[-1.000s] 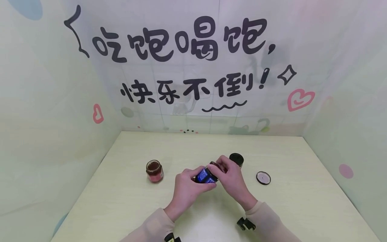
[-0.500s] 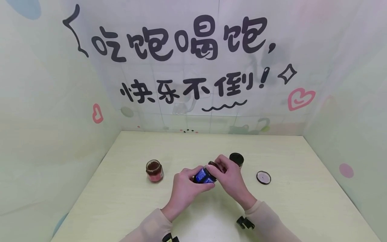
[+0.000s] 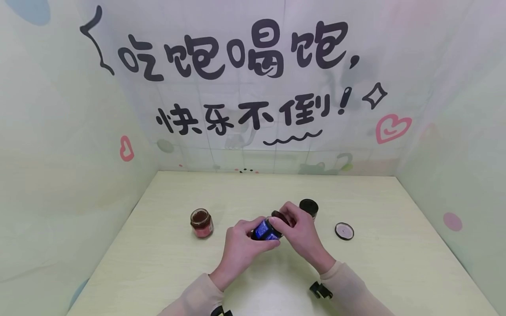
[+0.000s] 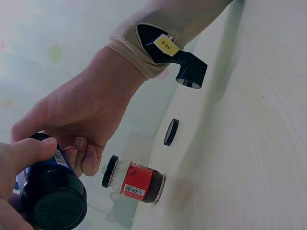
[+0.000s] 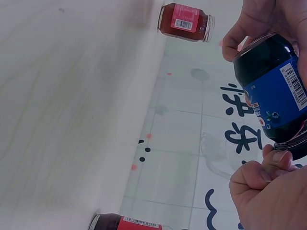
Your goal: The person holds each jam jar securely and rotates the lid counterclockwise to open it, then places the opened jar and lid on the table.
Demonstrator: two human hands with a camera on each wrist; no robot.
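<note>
My left hand (image 3: 242, 245) grips the body of a glass jar (image 3: 262, 230) with a blue label, tilted above the table. The right hand (image 3: 303, 232) pinches a black lid (image 3: 280, 216) at the jar's mouth, and in the head view the lid stands at an angle to the jar. Dark contents fill the blue-labelled jar (image 5: 271, 91) in the right wrist view, where the lid (image 5: 295, 147) sits right at its rim between the fingers. Seen from the left wrist, the dark jar base (image 4: 57, 211) faces the camera and the right hand hides the lid.
An uncapped jar with a red label (image 3: 202, 224) stands on the table to the left. Behind the right hand is a black-capped jar (image 3: 309, 207), red-labelled in the left wrist view. A loose lid (image 3: 345, 231) lies inside-up at right. Printed sheets (image 3: 253, 96) enclose the table.
The blue-labelled jar and my left hand have shifted slightly left. The lid in the right hand shows a little more apart from the jar's mouth. The other jars stay put.
</note>
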